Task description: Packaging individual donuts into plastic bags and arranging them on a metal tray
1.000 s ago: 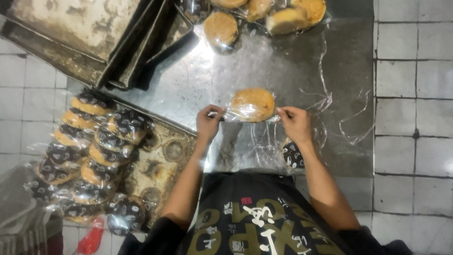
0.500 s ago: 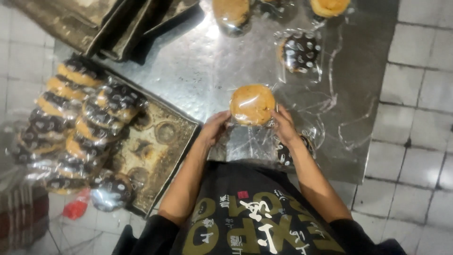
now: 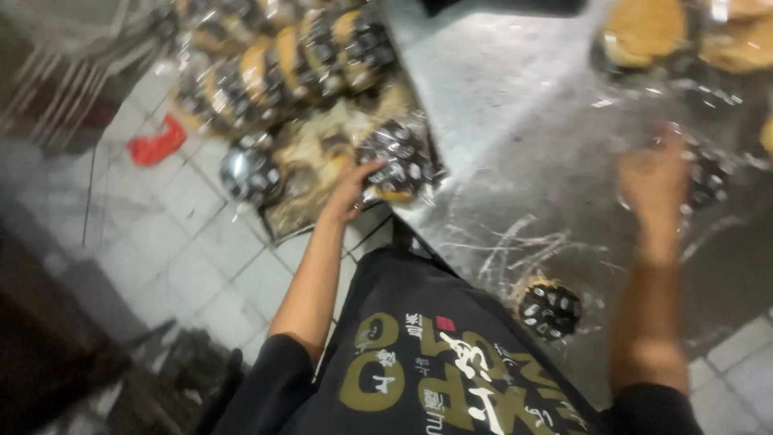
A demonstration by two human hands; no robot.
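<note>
My left hand [image 3: 353, 190] reaches out to the left and grips a bun in a clear wrapper with a black-and-white print [image 3: 398, 165]. The bun rests at the near corner of a baking tray [image 3: 310, 213]. Rows of similar wrapped buns [image 3: 298, 56] fill that tray. My right hand [image 3: 656, 176] is blurred and stretched over the steel table [image 3: 523, 121]. Its fingers are spread beside a printed wrapper [image 3: 710, 179] and crinkled clear plastic, with nothing clearly in it.
Another wrapped bun [image 3: 550, 308] lies on the table's near edge, close to my apron. Unwrapped golden buns [image 3: 644, 32] sit at the far right. A red scrap [image 3: 157, 143] lies on the tiled floor [image 3: 185, 242] to the left.
Both hands held one golden bun in clear plastic in front of me. Now my left hand has carried a wrapped bun left to the tray, and my right hand has moved out to the right.
</note>
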